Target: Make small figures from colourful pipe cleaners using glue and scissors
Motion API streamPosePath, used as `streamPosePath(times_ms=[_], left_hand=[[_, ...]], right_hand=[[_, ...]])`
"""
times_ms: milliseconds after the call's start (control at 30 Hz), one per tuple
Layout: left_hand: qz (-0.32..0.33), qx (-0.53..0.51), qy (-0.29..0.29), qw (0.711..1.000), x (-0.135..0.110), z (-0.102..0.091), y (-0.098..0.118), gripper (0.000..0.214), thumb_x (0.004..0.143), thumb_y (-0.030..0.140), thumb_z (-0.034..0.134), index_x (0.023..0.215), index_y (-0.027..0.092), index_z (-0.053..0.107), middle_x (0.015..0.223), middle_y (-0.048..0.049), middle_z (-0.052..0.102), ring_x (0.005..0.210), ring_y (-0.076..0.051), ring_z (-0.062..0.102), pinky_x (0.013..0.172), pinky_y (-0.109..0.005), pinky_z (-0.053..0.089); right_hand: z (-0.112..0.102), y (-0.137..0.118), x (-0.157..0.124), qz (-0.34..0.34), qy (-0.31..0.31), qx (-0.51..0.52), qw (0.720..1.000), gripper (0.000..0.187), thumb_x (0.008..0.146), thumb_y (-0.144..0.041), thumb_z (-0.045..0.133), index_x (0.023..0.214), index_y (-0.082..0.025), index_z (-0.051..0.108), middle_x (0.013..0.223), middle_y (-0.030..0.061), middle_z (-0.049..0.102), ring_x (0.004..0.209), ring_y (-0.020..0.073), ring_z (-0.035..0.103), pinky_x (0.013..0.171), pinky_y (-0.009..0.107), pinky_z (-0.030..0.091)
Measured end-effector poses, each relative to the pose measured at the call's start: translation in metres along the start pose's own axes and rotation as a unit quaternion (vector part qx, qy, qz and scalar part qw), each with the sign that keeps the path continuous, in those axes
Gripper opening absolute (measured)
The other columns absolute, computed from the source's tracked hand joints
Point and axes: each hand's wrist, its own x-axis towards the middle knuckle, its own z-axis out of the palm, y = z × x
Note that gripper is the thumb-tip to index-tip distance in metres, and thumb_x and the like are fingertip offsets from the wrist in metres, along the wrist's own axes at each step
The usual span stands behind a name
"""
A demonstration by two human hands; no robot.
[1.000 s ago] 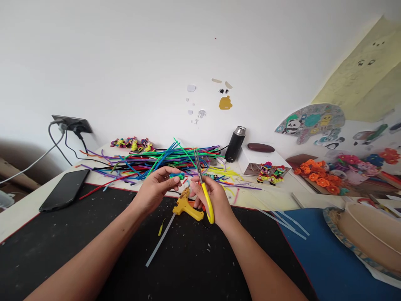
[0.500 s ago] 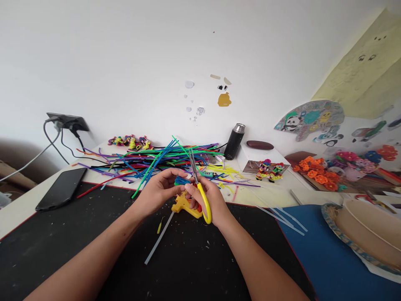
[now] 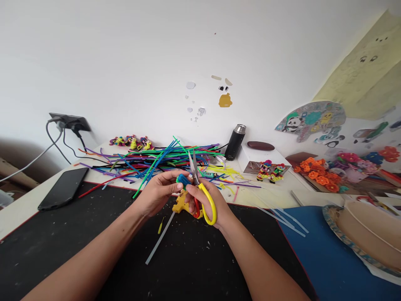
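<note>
My left hand (image 3: 156,193) pinches a small blue and green pipe-cleaner piece (image 3: 182,180) above the black mat (image 3: 94,242). My right hand (image 3: 209,200) grips scissors (image 3: 200,188) with yellow and red handles, blades slightly apart and pointing up, right beside that piece. A yellow glue gun (image 3: 183,205) lies on the mat just under both hands. A clear glue stick (image 3: 159,240) rests by the gun.
A heap of coloured pipe cleaners (image 3: 150,161) lies behind the hands. A black phone (image 3: 64,188) sits at left, a black flask (image 3: 235,143) and small figures (image 3: 270,171) at the back, orange flowers (image 3: 318,175) and a round hat-like object (image 3: 369,236) on the blue mat at right.
Both hands came closer together and slightly lower. The scissors moved up to the piece and their blades opened a little.
</note>
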Motion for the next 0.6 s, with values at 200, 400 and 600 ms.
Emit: streamPosePath(times_ms=[200, 400, 600], left_hand=[[0.08, 0.025, 0.036, 0.996, 0.0, 0.0016, 0.0058, 0.034, 0.08, 0.043, 0.091, 0.105, 0.022, 0.08, 0.11, -0.0122, 0.08, 0.106, -0.03, 0.073, 0.094, -0.041, 0.057], [0.078, 0.12, 0.04, 0.989, 0.0006, -0.0031, 0.0052, 0.047, 0.089, 0.05, 0.081, 0.125, 0.022, 0.072, 0.089, -0.0056, 0.073, 0.08, -0.021, 0.07, 0.067, -0.032, 0.059], [0.078, 0.176, 0.049, 0.98, 0.0025, -0.0046, 0.0033, 0.055, 0.087, 0.047, 0.081, 0.131, 0.021, 0.061, 0.076, 0.003, 0.064, 0.068, -0.016, 0.06, 0.063, -0.029, 0.053]], right_hand=[[0.0001, 0.0017, 0.0009, 0.011, 0.014, -0.019, 1.0, 0.06, 0.076, -0.07, 0.084, 0.099, -0.019, 0.063, 0.07, -0.0019, 0.069, 0.044, 0.0103, 0.06, 0.042, 0.019, 0.043], [-0.0006, -0.002, 0.0006, 0.005, 0.045, -0.035, 0.998, 0.06, 0.077, -0.072, 0.082, 0.1, -0.02, 0.063, 0.07, -0.0022, 0.068, 0.045, 0.0107, 0.06, 0.042, 0.02, 0.042], [-0.0013, 0.0001, 0.0025, -0.003, 0.052, -0.059, 0.997, 0.061, 0.077, -0.073, 0.08, 0.101, -0.02, 0.061, 0.07, -0.0027, 0.068, 0.045, 0.0104, 0.059, 0.04, 0.019, 0.039]])
